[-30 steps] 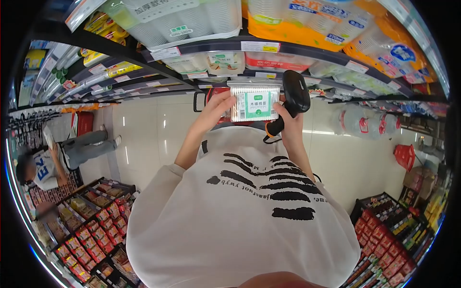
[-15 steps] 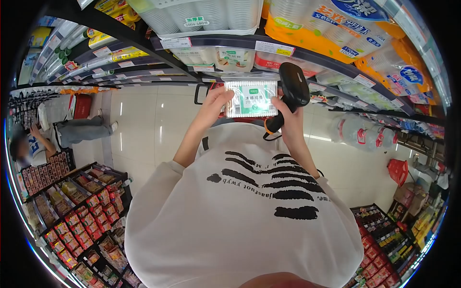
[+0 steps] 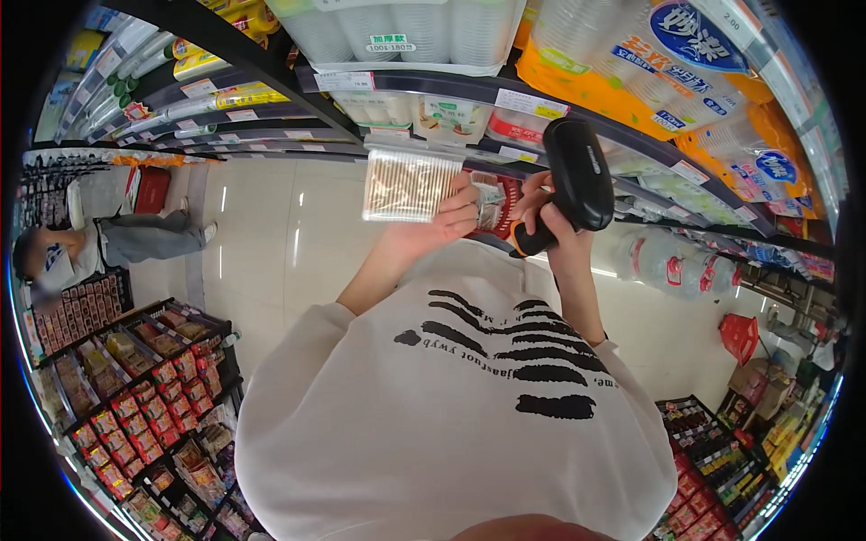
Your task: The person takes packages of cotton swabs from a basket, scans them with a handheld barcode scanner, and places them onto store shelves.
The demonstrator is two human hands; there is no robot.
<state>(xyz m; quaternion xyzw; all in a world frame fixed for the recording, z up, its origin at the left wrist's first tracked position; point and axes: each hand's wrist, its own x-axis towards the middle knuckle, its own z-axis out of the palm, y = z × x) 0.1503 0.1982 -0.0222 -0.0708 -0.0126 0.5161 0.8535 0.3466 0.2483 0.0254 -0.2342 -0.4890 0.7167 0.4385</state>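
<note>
My left hand (image 3: pixel 454 216) grips the right edge of a clear pack of cotton swabs (image 3: pixel 410 185), whose rows of wooden sticks face up toward me. My right hand (image 3: pixel 552 225) is wrapped round the handle of a black scanner (image 3: pixel 578 174) with an orange ring, its head pointing up and away. Between and beyond my two hands, a red basket (image 3: pixel 512 191) shows in part, with small packs in it. The pack and the scanner are apart.
Shelves of plastic cups (image 3: pixel 388 41) and orange cup packs (image 3: pixel 622 63) rise ahead. Large water bottles (image 3: pixel 672 263) stand on the floor at right, near a red basket (image 3: pixel 739 337). Another person (image 3: pixel 68 257) is at far left. Snack racks (image 3: pixel 135 406) stand at lower left.
The swab pack has moved left, turned from its labelled side to its sticks, and left my right hand. My right hand and the scanner have shifted slightly right. The red basket shows more.
</note>
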